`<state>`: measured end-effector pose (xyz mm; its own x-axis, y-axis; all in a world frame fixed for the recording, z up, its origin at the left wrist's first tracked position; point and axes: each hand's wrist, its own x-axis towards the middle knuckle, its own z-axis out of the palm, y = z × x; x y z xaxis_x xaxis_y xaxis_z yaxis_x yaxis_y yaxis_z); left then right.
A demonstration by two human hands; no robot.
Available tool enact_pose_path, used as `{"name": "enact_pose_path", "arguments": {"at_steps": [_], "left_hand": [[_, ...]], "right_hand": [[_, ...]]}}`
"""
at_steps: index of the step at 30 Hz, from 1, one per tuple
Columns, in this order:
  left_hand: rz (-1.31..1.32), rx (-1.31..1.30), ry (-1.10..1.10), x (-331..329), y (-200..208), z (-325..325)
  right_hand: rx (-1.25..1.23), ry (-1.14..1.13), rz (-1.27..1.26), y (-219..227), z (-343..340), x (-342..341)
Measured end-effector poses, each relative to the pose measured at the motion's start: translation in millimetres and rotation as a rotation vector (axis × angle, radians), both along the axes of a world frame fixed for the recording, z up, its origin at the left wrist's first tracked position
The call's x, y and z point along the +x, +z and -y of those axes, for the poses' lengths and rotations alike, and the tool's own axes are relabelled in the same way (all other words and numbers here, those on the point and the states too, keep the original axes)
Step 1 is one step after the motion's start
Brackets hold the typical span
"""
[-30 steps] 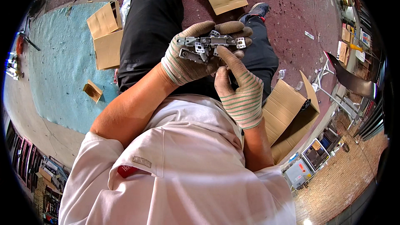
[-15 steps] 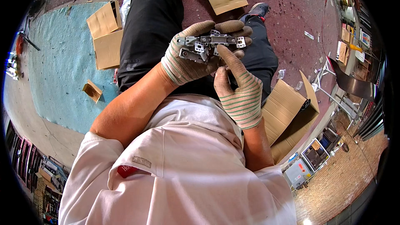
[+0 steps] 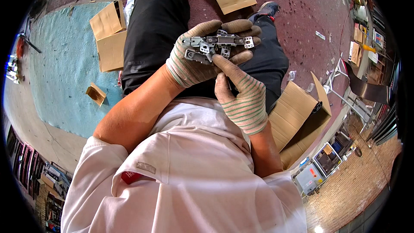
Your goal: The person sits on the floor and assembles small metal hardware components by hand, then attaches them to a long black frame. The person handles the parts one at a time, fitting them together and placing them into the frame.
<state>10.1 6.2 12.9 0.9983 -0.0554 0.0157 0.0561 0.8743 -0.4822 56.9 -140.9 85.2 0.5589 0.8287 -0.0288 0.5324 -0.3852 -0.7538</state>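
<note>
Metal fittings [image 3: 226, 39] are lying left-to-right across the half-spread left hand [image 3: 202, 70], the right hand [image 3: 243, 94] — index and thumb apart — touching them.

A gloved left hand [image 3: 202, 71] lies palm up, fingers [image 3: 237, 26] loosely curled. Below and right of the left hand, the gloved right hand [image 3: 243, 100] points its index finger [image 3: 233, 70] toward it, thumb [image 3: 223, 87] apart. The bare left forearm [image 3: 138, 99] slants up to the left hand from lower left.

Left hand [image 3: 202, 72] partly behind metal parts [image 3: 226, 39]
</note>
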Motion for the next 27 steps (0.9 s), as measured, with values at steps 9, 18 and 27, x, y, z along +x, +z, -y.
{"name": "enact_pose_path", "arguments": {"at_steps": [9,18,27], "left_hand": [[-0.024,0.059,0.010,0,6,0],[-0.027,0.192,0.007,1,1,2],[-0.094,0.305,-0.007,-2,-2,3]], "right_hand": [[0.039,-0.056,0.046,-4,0,2],[-0.074,-0.135,0.091,-5,-18,-5],[-0.127,-0.136,0.134,-5,-24,-6]]}}
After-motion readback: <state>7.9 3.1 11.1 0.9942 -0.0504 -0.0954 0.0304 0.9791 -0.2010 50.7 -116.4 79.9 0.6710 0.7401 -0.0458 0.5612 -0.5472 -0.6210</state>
